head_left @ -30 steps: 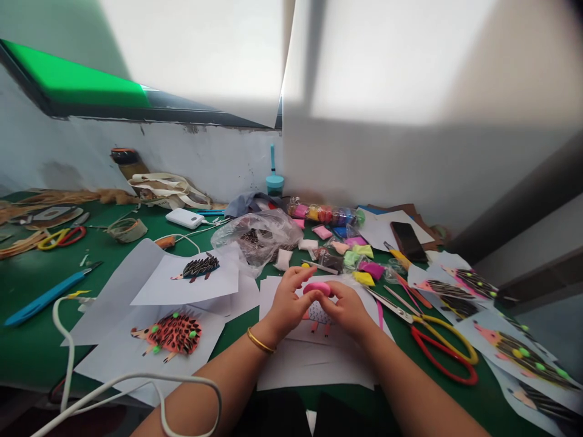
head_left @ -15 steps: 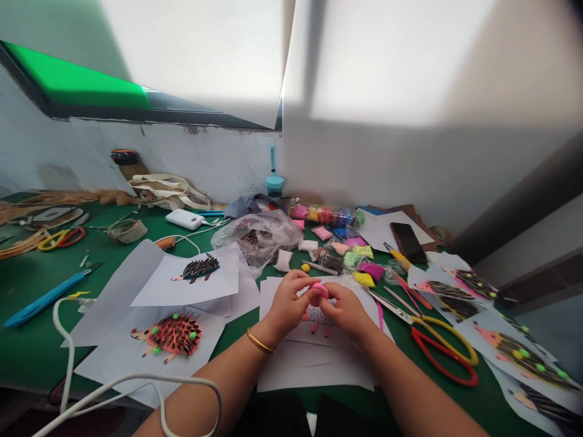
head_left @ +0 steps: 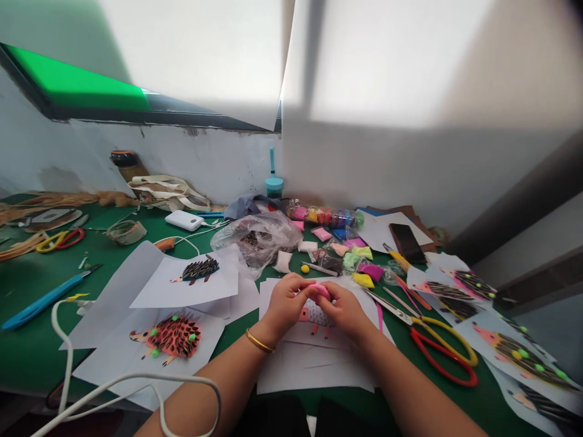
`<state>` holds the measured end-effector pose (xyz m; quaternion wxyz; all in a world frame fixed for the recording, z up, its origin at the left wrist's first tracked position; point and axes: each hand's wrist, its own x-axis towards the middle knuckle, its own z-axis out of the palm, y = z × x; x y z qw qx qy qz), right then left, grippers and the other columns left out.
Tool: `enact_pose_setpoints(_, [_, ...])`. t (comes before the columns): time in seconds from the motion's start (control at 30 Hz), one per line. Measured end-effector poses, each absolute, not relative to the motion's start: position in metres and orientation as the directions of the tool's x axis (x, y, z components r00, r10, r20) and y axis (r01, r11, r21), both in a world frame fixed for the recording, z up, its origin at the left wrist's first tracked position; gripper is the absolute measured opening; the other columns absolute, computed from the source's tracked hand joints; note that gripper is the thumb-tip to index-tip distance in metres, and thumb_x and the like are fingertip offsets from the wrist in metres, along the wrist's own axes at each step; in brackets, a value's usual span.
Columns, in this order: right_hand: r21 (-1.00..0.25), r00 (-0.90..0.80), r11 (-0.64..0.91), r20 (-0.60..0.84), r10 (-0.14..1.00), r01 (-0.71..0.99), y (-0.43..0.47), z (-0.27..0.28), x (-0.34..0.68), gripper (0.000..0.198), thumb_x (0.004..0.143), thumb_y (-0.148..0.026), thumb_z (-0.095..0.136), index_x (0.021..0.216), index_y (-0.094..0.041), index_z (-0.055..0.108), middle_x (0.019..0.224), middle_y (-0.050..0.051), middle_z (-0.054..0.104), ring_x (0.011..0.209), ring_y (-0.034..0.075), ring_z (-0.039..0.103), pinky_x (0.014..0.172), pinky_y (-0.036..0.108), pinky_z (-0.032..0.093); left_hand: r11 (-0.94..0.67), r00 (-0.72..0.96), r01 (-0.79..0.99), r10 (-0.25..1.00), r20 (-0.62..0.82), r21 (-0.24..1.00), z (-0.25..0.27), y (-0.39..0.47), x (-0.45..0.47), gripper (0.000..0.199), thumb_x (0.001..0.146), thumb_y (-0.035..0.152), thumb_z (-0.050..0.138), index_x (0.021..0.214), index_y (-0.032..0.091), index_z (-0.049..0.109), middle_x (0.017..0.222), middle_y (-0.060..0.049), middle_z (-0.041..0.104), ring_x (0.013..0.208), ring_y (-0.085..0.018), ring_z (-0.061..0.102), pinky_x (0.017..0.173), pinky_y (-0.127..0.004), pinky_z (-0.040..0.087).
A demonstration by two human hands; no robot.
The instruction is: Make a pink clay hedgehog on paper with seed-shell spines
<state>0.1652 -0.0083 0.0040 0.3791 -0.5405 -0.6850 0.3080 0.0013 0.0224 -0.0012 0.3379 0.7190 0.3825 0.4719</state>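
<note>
Between the fingertips of both hands is a small pink lump of modelling clay [head_left: 322,291]. My left hand [head_left: 288,301], with a gold bangle at its wrist, is closed on the lump's left side. My right hand [head_left: 345,309] pinches it from the right. Directly beneath lies a hedgehog picture [head_left: 317,316] on white paper, with a pink head and legs and a scale-patterned body; my hands cover part of it. A yellow clay ball [head_left: 305,268] sits just beyond my left hand, beside a thin grey stick [head_left: 320,269].
Large scissors [head_left: 444,349] lie open-handled at right, near finished hedgehog pictures [head_left: 519,349]. More pictures [head_left: 170,337] lie at left, with a white cable [head_left: 136,379] in front. Clay packets [head_left: 363,279], a plastic bag [head_left: 255,237] and a phone [head_left: 407,243] are farther back. A blue craft knife [head_left: 48,300] lies far left.
The pink clay has turned and looks longer between my fingers. Both hands have shifted only slightly, and more of the hedgehog's head shows beneath them.
</note>
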Motion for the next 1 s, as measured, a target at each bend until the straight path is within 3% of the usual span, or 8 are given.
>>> enact_pose_setpoints(0.1, [-0.869, -0.125, 0.235, 0.200, 0.972, 0.436, -0.0071, 0.0053, 0.1657, 0.029, 0.083, -0.042, 0.057, 0.102, -0.022, 0.067, 0.094, 0.003, 0.069, 0.085, 0.020, 0.061, 0.075, 0.030, 0.047, -0.439, 0.202, 0.223, 0.894, 0.399, 0.870, -0.0011, 0.0235, 0.0004, 0.018, 0.083, 0.035, 0.061, 0.086, 0.020, 0.072, 0.078, -0.003, 0.063, 0.077, -0.015, 0.057, 0.072, -0.028, 0.044])
enact_pose_setpoints(0.23, [-0.854, -0.120, 0.249, 0.218, 0.969, 0.456, -0.0055, 0.0042, 0.1669, 0.024, 0.084, -0.038, 0.056, 0.097, -0.022, 0.069, 0.092, 0.003, 0.069, 0.084, 0.021, 0.061, 0.075, 0.031, 0.046, -0.416, 0.268, 0.209, 0.895, 0.357, 0.885, -0.0006, 0.0234, 0.0014, 0.030, 0.080, 0.035, 0.066, 0.107, 0.023, 0.067, 0.093, -0.004, 0.064, 0.082, -0.016, 0.057, 0.072, -0.028, 0.045])
enact_pose_setpoints(0.37, [-0.824, -0.134, 0.264, 0.227, 0.965, 0.502, -0.0062, 0.0042, 0.1663, 0.017, 0.082, -0.033, 0.058, 0.087, -0.020, 0.068, 0.082, 0.003, 0.068, 0.077, 0.019, 0.060, 0.070, 0.029, 0.045, -0.441, 0.289, 0.296, 0.887, 0.360, 0.848, 0.0006, 0.0209, 0.0019, 0.012, 0.078, 0.032, 0.067, 0.080, 0.021, 0.071, 0.076, -0.001, 0.061, 0.076, -0.015, 0.055, 0.070, -0.026, 0.042])
enact_pose_setpoints(0.47, [-0.840, -0.142, 0.278, 0.240, 0.960, 0.466, -0.0063, 0.0044, 0.1664, 0.020, 0.082, -0.037, 0.059, 0.090, -0.021, 0.068, 0.087, 0.003, 0.068, 0.081, 0.020, 0.060, 0.072, 0.029, 0.046, -0.405, 0.231, 0.277, 0.908, 0.348, 0.871, 0.0021, 0.0196, 0.0015, 0.015, 0.079, 0.033, 0.066, 0.074, 0.019, 0.069, 0.070, 0.000, 0.059, 0.070, -0.014, 0.053, 0.066, -0.025, 0.041])
enact_pose_setpoints(0.67, [-0.820, -0.189, 0.317, 0.257, 0.948, 0.476, -0.0056, 0.0024, 0.1685, 0.025, 0.086, -0.038, 0.054, 0.097, -0.022, 0.070, 0.094, 0.004, 0.070, 0.087, 0.021, 0.062, 0.078, 0.031, 0.046, -0.449, 0.282, 0.194, 0.877, 0.389, 0.872, 0.0032, 0.0193, 0.0025, 0.030, 0.077, 0.036, 0.068, 0.104, 0.024, 0.068, 0.098, -0.005, 0.061, 0.088, -0.016, 0.056, 0.077, -0.028, 0.046])
enact_pose_setpoints(0.77, [-0.768, -0.247, 0.355, 0.259, 0.934, 0.534, -0.0073, 0.0030, 0.1665, 0.023, 0.087, -0.033, 0.051, 0.085, -0.021, 0.070, 0.086, 0.004, 0.070, 0.081, 0.019, 0.061, 0.074, 0.030, 0.046, -0.448, 0.290, 0.219, 0.878, 0.381, 0.867, 0.0033, 0.0191, 0.0025, 0.016, 0.079, 0.035, 0.066, 0.085, 0.022, 0.072, 0.082, -0.003, 0.061, 0.080, -0.015, 0.056, 0.074, -0.027, 0.045])
enact_pose_setpoints(0.87, [-0.808, -0.229, 0.324, 0.239, 0.944, 0.493, -0.0087, 0.0042, 0.1642, 0.019, 0.084, -0.035, 0.057, 0.091, -0.022, 0.069, 0.093, 0.003, 0.070, 0.086, 0.021, 0.062, 0.077, 0.030, 0.046, -0.413, 0.219, 0.225, 0.904, 0.367, 0.882, 0.0026, 0.0197, 0.0017, 0.015, 0.081, 0.032, 0.063, 0.075, 0.020, 0.071, 0.074, -0.002, 0.061, 0.076, -0.015, 0.056, 0.071, -0.027, 0.044])
enact_pose_setpoints(1.0, [-0.855, -0.225, 0.279, 0.197, 0.954, 0.436, -0.0092, 0.0048, 0.1630, 0.028, 0.083, -0.042, 0.057, 0.099, -0.022, 0.069, 0.100, 0.004, 0.070, 0.091, 0.023, 0.062, 0.079, 0.032, 0.047, -0.368, 0.220, 0.147, 0.917, 0.332, 0.918, 0.0008, 0.0207, 0.0009, 0.023, 0.084, 0.033, 0.058, 0.099, 0.021, 0.069, 0.085, -0.003, 0.062, 0.076, -0.015, 0.056, 0.071, -0.027, 0.046])
